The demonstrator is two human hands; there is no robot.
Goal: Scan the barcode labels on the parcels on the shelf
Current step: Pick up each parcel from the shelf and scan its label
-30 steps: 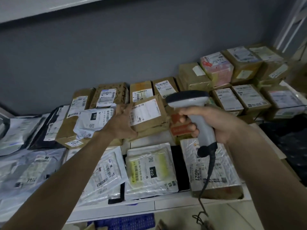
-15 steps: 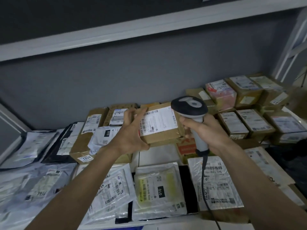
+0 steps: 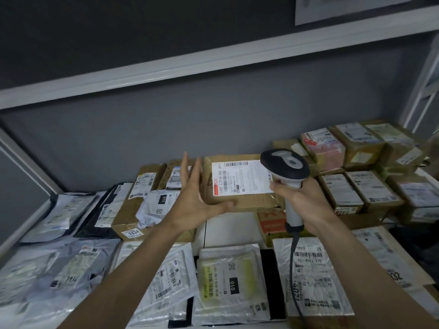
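The left hand (image 3: 192, 198) props the box (image 3: 240, 186) above the shelf (image 3: 228, 231), fingers straight along its left end, thumb under the bottom edge, label (image 3: 241, 178) facing out. It looks a light, stiff carton with slick tape, best held by its ends, clear of the barcode. At its right end the right hand (image 3: 301, 203) grips the scanner (image 3: 285, 165), whose head overlaps the label's corner.

Scanner (image 3: 286, 167) hides label (image 3: 240, 178) right edge; label small print unreadable
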